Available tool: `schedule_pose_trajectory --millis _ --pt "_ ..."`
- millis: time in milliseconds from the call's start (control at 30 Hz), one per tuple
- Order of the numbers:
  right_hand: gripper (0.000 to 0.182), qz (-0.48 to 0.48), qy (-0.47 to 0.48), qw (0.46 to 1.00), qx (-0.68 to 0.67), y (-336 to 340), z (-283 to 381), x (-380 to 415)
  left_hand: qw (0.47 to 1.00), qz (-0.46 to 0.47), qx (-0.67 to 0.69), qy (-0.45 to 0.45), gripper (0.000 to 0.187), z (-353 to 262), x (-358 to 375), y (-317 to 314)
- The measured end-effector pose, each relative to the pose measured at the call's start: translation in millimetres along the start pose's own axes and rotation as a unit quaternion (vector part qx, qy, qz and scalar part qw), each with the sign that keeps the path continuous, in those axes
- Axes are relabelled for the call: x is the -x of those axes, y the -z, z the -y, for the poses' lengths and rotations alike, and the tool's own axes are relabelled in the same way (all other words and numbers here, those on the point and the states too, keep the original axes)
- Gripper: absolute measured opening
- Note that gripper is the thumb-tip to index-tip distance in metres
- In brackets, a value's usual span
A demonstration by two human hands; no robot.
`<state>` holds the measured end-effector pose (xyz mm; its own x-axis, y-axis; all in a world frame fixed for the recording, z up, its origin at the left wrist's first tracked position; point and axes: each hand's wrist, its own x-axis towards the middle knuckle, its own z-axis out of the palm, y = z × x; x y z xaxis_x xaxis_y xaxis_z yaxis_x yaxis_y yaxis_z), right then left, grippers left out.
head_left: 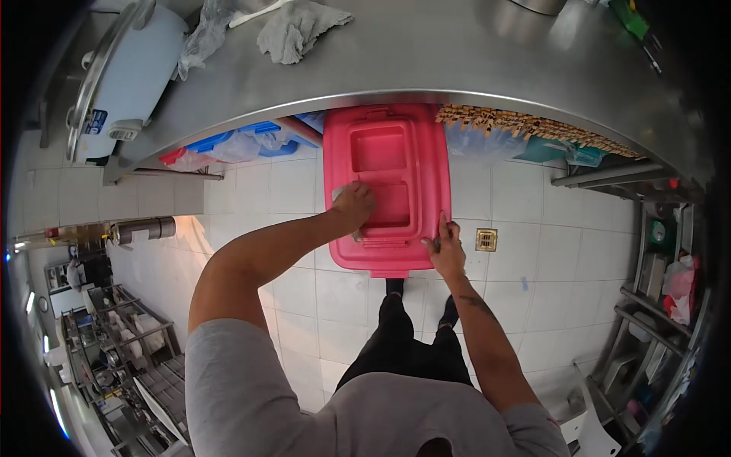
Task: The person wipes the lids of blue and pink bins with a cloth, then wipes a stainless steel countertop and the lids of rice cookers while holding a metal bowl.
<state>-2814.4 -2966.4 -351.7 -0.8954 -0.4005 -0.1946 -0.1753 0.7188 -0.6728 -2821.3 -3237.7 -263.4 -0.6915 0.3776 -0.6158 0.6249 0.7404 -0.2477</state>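
Observation:
A pink plastic storage box with its lid point(390, 171) on stands below the counter's front edge, its far end partly under the counter. My left hand point(355, 206) is closed on the left part of the lid, by the raised divider between two rectangular recesses. Small pale edges of what looks like a cloth point(356, 237) show from under it; the palm hides most of it. At the lid's near right rim, my right hand point(449, 250) grips the edge with thumb and fingers.
The steel counter point(426, 57) holds a crumpled grey cloth point(303, 30) and a large pale blue cooker point(129, 76). Under it are blue containers point(259, 141) and bundled wooden sticks point(525, 126). A floor drain point(486, 239) lies right; racks point(662, 335) line both sides.

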Motion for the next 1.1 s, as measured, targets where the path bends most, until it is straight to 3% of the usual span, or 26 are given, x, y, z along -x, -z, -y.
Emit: schedule_pose_trajectory --millis 100,200,300,400,500,567,600,700,833,933,1033,1100 --pt "0.082 0.005 -0.013 1.0 0.009 5.1 6.9 0.5 0.974 -0.076 0.102 0.186 0.031 -7.2 -8.9 -18.5" --pt "0.081 -0.026 0.022 0.999 0.011 -3.3 -1.1 0.7 0.962 0.122 0.159 0.185 0.03 -26.7 -18.4 17.9" --pt "0.082 -0.01 0.009 0.999 0.032 -4.5 -4.3 0.7 0.876 0.228 0.405 0.131 0.028 -16.7 -20.9 15.0" --pt "0.082 0.0 0.012 1.0 0.024 -3.9 -4.2 -0.8 0.71 0.037 0.617 0.336 0.029 -7.8 53.9 35.3" --pt "0.084 0.029 -0.006 0.999 0.034 -1.8 -1.0 -2.6 0.458 -0.205 0.714 0.489 0.037 -49.3 64.9 -60.0" --pt "0.084 0.036 0.001 0.998 0.045 -4.7 -3.3 0.3 0.657 -0.375 0.48 0.445 0.04 -113.1 33.6 -79.0" --pt "0.084 0.03 0.02 0.998 0.053 -8.1 -11.8 -0.9 0.392 -0.333 0.581 0.632 0.04 -148.8 -0.2 -54.7" --pt "0.084 0.048 0.026 0.997 0.051 -2.4 -12.1 -1.0 0.319 -0.391 0.588 0.633 0.037 -169.6 -3.1 -25.2" --pt "0.085 0.052 0.036 0.997 0.047 -6.5 -12.1 -8.7 0.41 -0.262 0.612 0.623 0.043 -142.8 12.3 -32.7" --pt "0.086 0.059 0.047 0.997 0.032 -6.4 -12.2 -7.9 0.353 -0.298 0.63 0.625 0.046 -135.8 7.7 -58.7" --pt "0.086 0.069 0.046 0.996 0.015 -4.6 -13.7 -9.4 0.361 -0.324 0.605 0.631 0.043 -121.1 13.1 -57.1" --pt "0.087 0.071 0.051 0.996 0.009 -3.3 -17.4 -8.1 0.426 -0.259 0.631 0.594 0.044 -124.2 29.4 -56.8"
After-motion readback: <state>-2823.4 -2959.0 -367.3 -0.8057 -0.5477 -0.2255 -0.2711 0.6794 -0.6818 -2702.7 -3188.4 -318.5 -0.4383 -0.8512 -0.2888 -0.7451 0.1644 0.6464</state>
